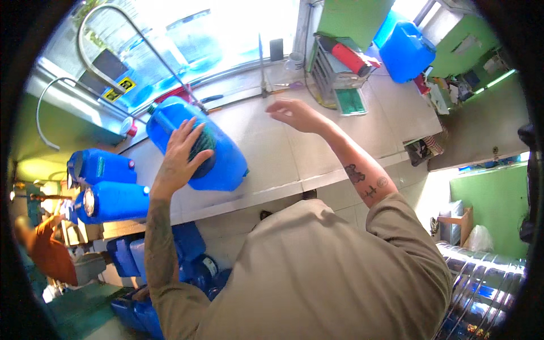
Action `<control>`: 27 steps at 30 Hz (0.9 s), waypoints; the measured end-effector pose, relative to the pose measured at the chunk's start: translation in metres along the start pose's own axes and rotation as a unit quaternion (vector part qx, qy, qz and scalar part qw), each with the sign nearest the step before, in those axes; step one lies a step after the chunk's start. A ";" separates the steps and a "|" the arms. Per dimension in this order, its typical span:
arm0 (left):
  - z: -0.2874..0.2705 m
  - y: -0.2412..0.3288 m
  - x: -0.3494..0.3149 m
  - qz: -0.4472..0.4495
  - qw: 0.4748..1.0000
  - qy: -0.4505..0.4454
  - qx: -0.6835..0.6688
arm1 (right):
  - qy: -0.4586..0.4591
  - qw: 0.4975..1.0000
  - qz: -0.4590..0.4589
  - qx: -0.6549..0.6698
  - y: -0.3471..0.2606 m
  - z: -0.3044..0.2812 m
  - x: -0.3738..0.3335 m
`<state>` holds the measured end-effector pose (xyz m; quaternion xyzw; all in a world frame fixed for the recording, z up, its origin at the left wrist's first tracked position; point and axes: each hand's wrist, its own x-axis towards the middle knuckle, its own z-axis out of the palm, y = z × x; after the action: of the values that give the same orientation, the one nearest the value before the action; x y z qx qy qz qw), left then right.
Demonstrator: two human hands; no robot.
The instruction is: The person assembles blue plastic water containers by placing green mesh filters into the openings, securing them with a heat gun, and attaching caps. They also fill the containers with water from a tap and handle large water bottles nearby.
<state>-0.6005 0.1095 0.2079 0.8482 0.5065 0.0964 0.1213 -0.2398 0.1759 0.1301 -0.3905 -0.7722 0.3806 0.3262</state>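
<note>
A blue plastic jug [229,164] lies tilted on the tiled counter, left of centre. My left hand [180,150] rests flat on it with the fingers spread. A dark green, rough-looking round patch [205,148] shows beside that hand's fingers; whether it is a label or a loose pad I cannot tell. Apart from the jug, my right hand [294,115] hovers over the counter, fingers loosely stretched to the left and slightly blurred, holding nothing. Behind the jug lies a red object [174,93], partly hidden.
Two blue jugs [110,201] stand at the counter's left end, with several more below. Curved metal spouts [85,51] rise at the far left. Books or papers with a red cylinder [350,56], a white mug [294,60] and another blue jug [407,52] stand toward the back. A person in orange [52,249] is at far left.
</note>
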 end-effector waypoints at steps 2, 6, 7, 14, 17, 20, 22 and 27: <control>0.006 0.005 -0.003 0.008 0.998 0.062 -0.016 | 0.029 0.996 0.085 -0.025 0.063 -0.029 -0.036; 0.008 0.008 -0.014 -0.033 0.999 0.038 -0.003 | 0.111 0.951 0.255 -0.134 0.188 -0.090 -0.121; 0.009 0.009 -0.014 -0.023 0.999 0.035 0.009 | 0.117 0.924 0.324 -0.167 0.213 -0.103 -0.140; 0.025 0.020 0.011 -0.236 0.947 0.174 -0.134 | 0.157 0.928 0.276 -0.197 0.299 -0.156 -0.149; 0.031 0.018 0.013 -0.261 0.961 0.088 -0.021 | 0.203 0.948 0.177 -0.169 0.294 -0.186 -0.125; 0.034 0.015 0.008 -0.267 0.935 0.223 -0.074 | 0.320 0.923 0.036 -0.211 0.273 -0.262 -0.110; 0.036 0.017 0.005 -0.240 0.953 0.187 0.001 | 0.317 0.898 -0.025 -0.306 0.266 -0.310 -0.086; 0.043 0.028 0.007 -0.232 0.953 0.159 0.110 | 0.088 0.919 0.045 -0.381 0.273 -0.337 -0.015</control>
<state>-0.5611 0.0984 0.1753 0.6893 0.7092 0.1434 -0.0360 0.1346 0.3857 0.0647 -0.5514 -0.8086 0.0359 0.2023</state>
